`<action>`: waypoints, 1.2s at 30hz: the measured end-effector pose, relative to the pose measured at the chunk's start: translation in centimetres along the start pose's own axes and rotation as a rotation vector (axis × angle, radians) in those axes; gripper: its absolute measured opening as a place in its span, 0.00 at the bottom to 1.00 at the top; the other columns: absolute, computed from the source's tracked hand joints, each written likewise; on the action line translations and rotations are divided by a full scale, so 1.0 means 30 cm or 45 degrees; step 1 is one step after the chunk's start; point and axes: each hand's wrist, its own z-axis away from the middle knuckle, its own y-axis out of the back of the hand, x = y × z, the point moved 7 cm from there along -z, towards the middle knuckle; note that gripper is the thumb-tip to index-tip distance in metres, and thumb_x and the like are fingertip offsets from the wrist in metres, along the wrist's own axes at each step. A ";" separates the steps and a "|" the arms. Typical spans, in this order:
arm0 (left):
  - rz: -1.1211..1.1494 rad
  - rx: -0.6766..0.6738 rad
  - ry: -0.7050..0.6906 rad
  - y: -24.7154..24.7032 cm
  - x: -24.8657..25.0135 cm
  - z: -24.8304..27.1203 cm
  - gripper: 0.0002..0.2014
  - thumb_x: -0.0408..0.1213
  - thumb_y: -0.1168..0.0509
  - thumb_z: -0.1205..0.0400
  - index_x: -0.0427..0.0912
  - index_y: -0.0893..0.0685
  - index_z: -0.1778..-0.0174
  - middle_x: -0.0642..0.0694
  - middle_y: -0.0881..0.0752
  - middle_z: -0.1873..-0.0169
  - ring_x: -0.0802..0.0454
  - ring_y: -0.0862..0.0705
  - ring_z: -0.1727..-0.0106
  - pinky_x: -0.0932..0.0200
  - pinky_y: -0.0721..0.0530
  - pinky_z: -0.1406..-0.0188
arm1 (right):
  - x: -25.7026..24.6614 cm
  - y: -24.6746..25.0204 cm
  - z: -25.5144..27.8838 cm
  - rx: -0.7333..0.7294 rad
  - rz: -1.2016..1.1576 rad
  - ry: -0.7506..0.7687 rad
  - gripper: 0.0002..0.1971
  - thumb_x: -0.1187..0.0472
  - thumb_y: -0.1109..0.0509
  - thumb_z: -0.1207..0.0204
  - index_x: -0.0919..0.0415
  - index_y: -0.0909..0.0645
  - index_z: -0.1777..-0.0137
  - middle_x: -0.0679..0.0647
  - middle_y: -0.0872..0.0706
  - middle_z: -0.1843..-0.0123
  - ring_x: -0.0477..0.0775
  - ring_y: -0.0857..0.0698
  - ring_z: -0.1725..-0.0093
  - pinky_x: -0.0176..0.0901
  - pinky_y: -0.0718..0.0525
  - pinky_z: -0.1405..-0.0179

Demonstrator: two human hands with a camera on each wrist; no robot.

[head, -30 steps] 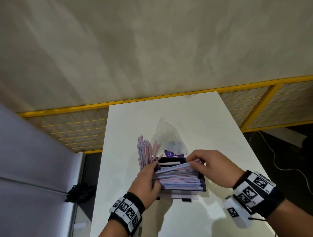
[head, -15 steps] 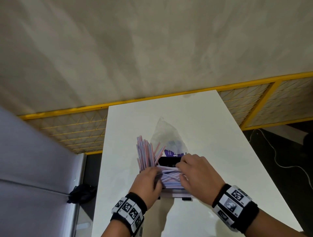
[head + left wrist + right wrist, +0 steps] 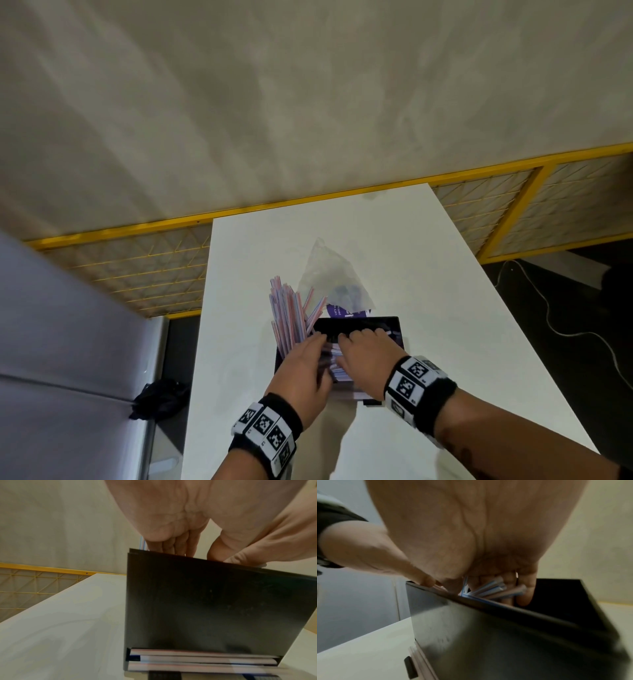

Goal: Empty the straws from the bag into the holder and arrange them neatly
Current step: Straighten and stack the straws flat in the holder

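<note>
A black box-shaped holder (image 3: 394, 325) stands on the white table, with a bundle of striped pink-and-blue straws (image 3: 287, 315) upright at its left end. More straws (image 3: 337, 371) lie flat across it between my hands. Behind it lies the clear plastic bag (image 3: 329, 274). My left hand (image 3: 305, 366) reaches in with straight fingers (image 3: 178, 546); their tips are hidden behind the holder's front wall (image 3: 205, 601). My right hand (image 3: 363, 356) is beside it, fingers curled round several straw ends (image 3: 496, 589) inside the holder (image 3: 488, 635). Straws (image 3: 202, 660) show in a slot at the base.
The white table (image 3: 445, 308) runs back to a yellow mesh fence (image 3: 479, 212) below a plain wall. A purple label (image 3: 342, 311) lies under the bag. A black cloth (image 3: 161, 397) and a white cable (image 3: 555, 329) lie on the floor to either side.
My right hand moved left and down into the holder, onto the lying straws. My left hand shifted from the upright bundle's base towards the middle, beside the right.
</note>
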 end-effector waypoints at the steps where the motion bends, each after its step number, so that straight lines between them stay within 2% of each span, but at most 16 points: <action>1: 0.004 0.003 0.001 -0.002 -0.003 -0.002 0.32 0.44 0.40 0.18 0.50 0.35 0.15 0.53 0.26 0.22 0.58 0.31 0.21 0.70 0.40 0.21 | 0.005 0.009 -0.004 -0.003 -0.022 0.010 0.23 0.47 0.48 0.07 0.60 0.29 0.22 0.60 0.19 0.31 0.65 0.20 0.34 0.59 0.26 0.35; 3: 0.019 0.034 -0.014 0.006 -0.003 -0.007 0.32 0.44 0.40 0.20 0.55 0.36 0.17 0.56 0.24 0.26 0.64 0.29 0.26 0.66 0.33 0.22 | 0.019 0.024 -0.009 -0.020 -0.081 0.027 0.14 0.54 0.43 0.09 0.57 0.23 0.30 0.58 0.18 0.36 0.64 0.19 0.38 0.57 0.25 0.40; 5: 0.052 0.092 -0.034 0.025 -0.001 -0.011 0.30 0.43 0.39 0.21 0.64 0.37 0.22 0.66 0.25 0.35 0.77 0.31 0.35 0.76 0.33 0.28 | 0.041 0.043 -0.012 -0.030 -0.152 0.035 0.10 0.61 0.40 0.12 0.55 0.20 0.37 0.56 0.17 0.42 0.63 0.17 0.42 0.54 0.25 0.46; 6: 0.061 0.109 -0.038 0.034 -0.001 -0.012 0.30 0.43 0.39 0.21 0.68 0.38 0.25 0.69 0.27 0.38 0.80 0.33 0.38 0.83 0.36 0.32 | 0.055 0.057 -0.010 -0.019 -0.194 0.035 0.10 0.62 0.40 0.13 0.54 0.19 0.39 0.55 0.16 0.44 0.62 0.16 0.44 0.53 0.24 0.47; 7: 0.067 0.110 -0.036 0.040 -0.002 -0.014 0.29 0.44 0.38 0.21 0.69 0.38 0.25 0.70 0.28 0.38 0.81 0.34 0.38 0.85 0.38 0.34 | 0.069 0.074 -0.005 0.001 -0.234 0.035 0.10 0.62 0.40 0.13 0.54 0.18 0.40 0.54 0.16 0.46 0.61 0.16 0.46 0.52 0.22 0.47; 9: 0.073 0.093 -0.023 0.040 -0.011 -0.015 0.30 0.45 0.38 0.21 0.67 0.39 0.23 0.65 0.26 0.34 0.76 0.33 0.36 0.78 0.36 0.29 | 0.098 0.116 0.013 0.045 -0.297 0.041 0.13 0.62 0.41 0.13 0.50 0.16 0.38 0.52 0.15 0.50 0.59 0.15 0.50 0.52 0.20 0.49; 10: 0.070 0.083 -0.010 0.037 -0.018 -0.015 0.31 0.46 0.38 0.21 0.63 0.38 0.21 0.61 0.24 0.30 0.71 0.31 0.32 0.74 0.36 0.27 | 0.111 0.136 0.025 0.062 -0.321 0.047 0.14 0.61 0.41 0.12 0.48 0.16 0.37 0.52 0.14 0.51 0.59 0.16 0.51 0.52 0.20 0.49; 13: 0.068 0.049 0.045 0.037 -0.035 -0.012 0.34 0.48 0.37 0.20 0.53 0.37 0.16 0.54 0.27 0.23 0.58 0.29 0.24 0.69 0.37 0.24 | 0.161 0.177 0.067 0.095 -0.299 0.051 0.13 0.58 0.43 0.10 0.45 0.16 0.41 0.49 0.14 0.50 0.58 0.15 0.51 0.54 0.18 0.47; 18: 0.203 0.058 0.037 0.082 -0.008 -0.005 0.38 0.46 0.37 0.21 0.64 0.42 0.14 0.67 0.31 0.28 0.69 0.33 0.26 0.71 0.36 0.25 | 0.252 0.206 0.124 0.141 -0.392 0.018 0.15 0.54 0.43 0.09 0.42 0.14 0.36 0.46 0.12 0.48 0.54 0.15 0.49 0.54 0.18 0.46; 21: 0.242 0.060 0.047 0.102 -0.005 -0.007 0.38 0.40 0.37 0.22 0.61 0.39 0.15 0.64 0.29 0.28 0.67 0.31 0.26 0.77 0.37 0.28 | 0.280 0.200 0.132 0.136 -0.504 0.016 0.14 0.55 0.40 0.11 0.44 0.12 0.39 0.45 0.12 0.49 0.51 0.16 0.50 0.53 0.18 0.46; 24: 0.287 0.017 0.042 0.110 -0.008 0.001 0.38 0.37 0.38 0.23 0.57 0.37 0.14 0.59 0.27 0.27 0.64 0.29 0.26 0.70 0.34 0.25 | 0.269 0.168 0.128 0.100 -0.610 0.046 0.14 0.53 0.39 0.10 0.40 0.13 0.35 0.40 0.12 0.43 0.46 0.16 0.45 0.46 0.19 0.42; 26: 0.316 -0.004 0.047 0.113 -0.011 0.007 0.34 0.40 0.41 0.23 0.53 0.33 0.16 0.56 0.26 0.26 0.61 0.28 0.26 0.64 0.32 0.22 | 0.248 0.147 0.119 0.089 -0.664 0.071 0.15 0.52 0.39 0.09 0.39 0.15 0.30 0.37 0.13 0.38 0.43 0.17 0.39 0.41 0.21 0.37; 28: 0.341 -0.020 0.059 0.114 -0.015 0.009 0.32 0.45 0.45 0.22 0.51 0.29 0.18 0.55 0.25 0.26 0.59 0.28 0.25 0.59 0.31 0.21 | 0.222 0.134 0.108 0.096 -0.694 0.091 0.15 0.51 0.39 0.09 0.38 0.16 0.29 0.37 0.14 0.35 0.43 0.18 0.36 0.42 0.21 0.34; 30: 0.365 -0.023 0.060 0.115 -0.017 0.008 0.33 0.51 0.50 0.23 0.51 0.26 0.20 0.55 0.23 0.27 0.61 0.27 0.26 0.61 0.31 0.22 | 0.191 0.136 0.101 0.133 -0.727 0.120 0.14 0.51 0.38 0.10 0.39 0.15 0.30 0.38 0.13 0.36 0.43 0.17 0.37 0.44 0.21 0.34; 33: 0.405 0.025 0.046 0.120 -0.013 0.001 0.28 0.56 0.51 0.21 0.59 0.22 0.25 0.61 0.20 0.32 0.74 0.26 0.31 0.69 0.30 0.26 | 0.154 0.160 0.107 0.210 -0.761 0.177 0.14 0.53 0.36 0.11 0.41 0.14 0.31 0.39 0.12 0.36 0.44 0.17 0.37 0.45 0.20 0.34; 36: 0.433 0.074 0.055 0.130 -0.010 -0.004 0.15 0.60 0.49 0.15 0.80 0.23 0.37 0.75 0.18 0.40 0.76 0.24 0.33 0.81 0.30 0.37 | 0.149 0.216 0.122 0.292 -0.722 0.223 0.14 0.54 0.35 0.11 0.42 0.14 0.30 0.41 0.12 0.38 0.46 0.17 0.40 0.43 0.21 0.37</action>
